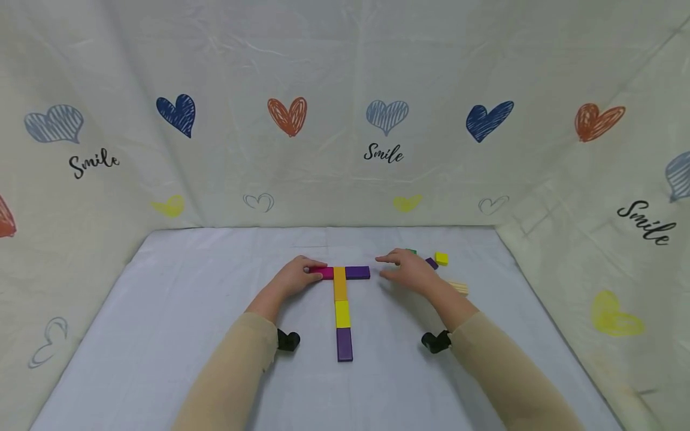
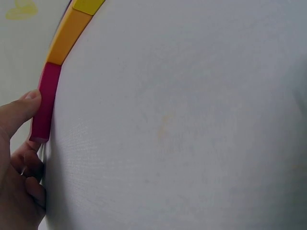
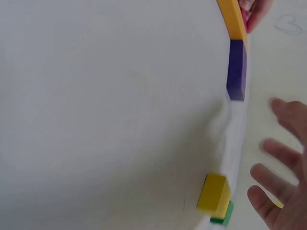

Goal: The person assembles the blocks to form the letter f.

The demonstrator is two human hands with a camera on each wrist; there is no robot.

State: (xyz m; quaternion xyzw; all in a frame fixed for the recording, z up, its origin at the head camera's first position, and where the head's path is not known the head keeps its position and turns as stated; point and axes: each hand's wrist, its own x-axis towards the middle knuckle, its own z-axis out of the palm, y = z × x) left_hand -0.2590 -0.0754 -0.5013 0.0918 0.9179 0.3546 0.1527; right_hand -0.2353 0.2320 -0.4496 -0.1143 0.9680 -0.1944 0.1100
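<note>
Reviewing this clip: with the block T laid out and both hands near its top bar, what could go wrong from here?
The left hand holds the magenta block; a push could knock the orange block and bend the stem. The right hand, open beside the purple block, could brush it askew, or scatter the loose yellow block behind it.

On the pale grey-white worktop (image 1: 162,335), the crossbar is a magenta block (image 1: 323,273) and a purple block (image 1: 357,273), and the stem runs orange block (image 1: 339,284), yellow block (image 1: 342,313), dark purple block (image 1: 344,344). Off to the right lie a small yellow cube (image 1: 441,258), a green piece (image 1: 411,252) and a plain wooden piece (image 1: 458,288). The cream backdrop (image 1: 334,66) carries scribbled hearts in navy, orange, grey-blue and yellow, with "Smile" in black script; both sleeves (image 1: 232,377) are beige.
</note>
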